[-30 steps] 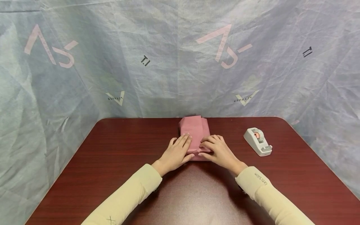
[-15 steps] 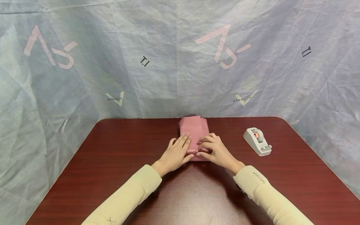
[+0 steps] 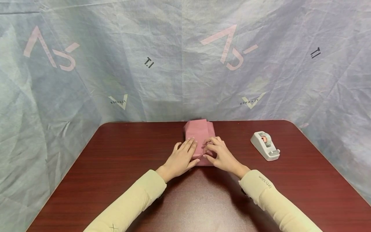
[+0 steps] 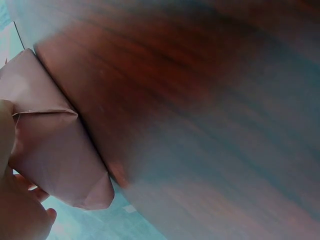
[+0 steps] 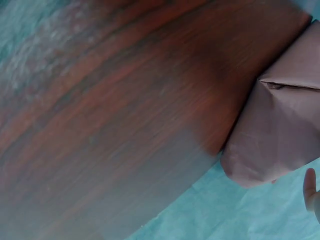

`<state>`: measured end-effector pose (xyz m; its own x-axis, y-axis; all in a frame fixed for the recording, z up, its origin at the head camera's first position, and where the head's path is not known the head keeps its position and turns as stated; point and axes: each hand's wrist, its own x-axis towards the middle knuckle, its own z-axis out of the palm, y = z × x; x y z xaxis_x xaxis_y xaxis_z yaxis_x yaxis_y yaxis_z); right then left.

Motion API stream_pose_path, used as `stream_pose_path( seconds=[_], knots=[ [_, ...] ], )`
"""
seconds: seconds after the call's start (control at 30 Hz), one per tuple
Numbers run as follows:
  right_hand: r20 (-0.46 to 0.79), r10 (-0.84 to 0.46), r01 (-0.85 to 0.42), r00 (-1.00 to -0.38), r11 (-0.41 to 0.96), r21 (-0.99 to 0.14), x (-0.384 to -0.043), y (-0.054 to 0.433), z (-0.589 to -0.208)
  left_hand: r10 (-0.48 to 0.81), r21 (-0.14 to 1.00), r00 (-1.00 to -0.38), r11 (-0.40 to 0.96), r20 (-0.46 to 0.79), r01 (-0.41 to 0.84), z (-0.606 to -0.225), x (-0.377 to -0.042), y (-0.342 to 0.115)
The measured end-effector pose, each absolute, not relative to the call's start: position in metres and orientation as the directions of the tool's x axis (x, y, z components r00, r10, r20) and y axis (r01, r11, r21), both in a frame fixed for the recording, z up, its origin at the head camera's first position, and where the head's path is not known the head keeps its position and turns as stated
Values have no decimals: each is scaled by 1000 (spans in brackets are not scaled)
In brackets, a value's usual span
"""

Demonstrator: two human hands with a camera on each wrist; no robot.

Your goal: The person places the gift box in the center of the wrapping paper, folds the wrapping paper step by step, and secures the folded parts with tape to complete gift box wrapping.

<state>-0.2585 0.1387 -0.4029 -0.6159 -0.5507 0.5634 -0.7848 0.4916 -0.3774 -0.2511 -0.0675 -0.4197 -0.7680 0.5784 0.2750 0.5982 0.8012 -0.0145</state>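
Note:
A pink paper-wrapped package (image 3: 197,129) lies near the far middle of the table, its paper folded over on top and at the near end. My left hand (image 3: 181,158) rests on its left side, fingers extended across the top and the thumb at the near edge. On the right, my right hand (image 3: 221,154) has bent fingers, with thumb and index pinching the paper at the near-end fold. In the left wrist view, a crease runs across the side of the package (image 4: 60,150). The right wrist view shows a slightly gaping fold on the package (image 5: 280,130).
A white tape dispenser (image 3: 265,146) with a roll of tape stands to the right of the package. Grey printed cloth (image 3: 182,64) hangs behind the far edge of the dark red wooden table (image 3: 130,145) and along both sides.
My right hand has shifted slightly left along the near end of the package, its thumb and index drawing closer together. The left hand and the tape dispenser have stayed in place.

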Motion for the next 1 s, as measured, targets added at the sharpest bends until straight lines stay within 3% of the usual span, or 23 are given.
stream_pose_path(
  seconds=[0.2,1.0],
  knots=[
    [527,-540,-753,-657,511,-415,-258,138,-400,578,-22,-770,803,271,596,-420,-251,-67],
    [540,-489,-727,-685,518,-452,-263,135,-408,571,-49,-763,809,305,586,-422,-250,-66]
  ],
)
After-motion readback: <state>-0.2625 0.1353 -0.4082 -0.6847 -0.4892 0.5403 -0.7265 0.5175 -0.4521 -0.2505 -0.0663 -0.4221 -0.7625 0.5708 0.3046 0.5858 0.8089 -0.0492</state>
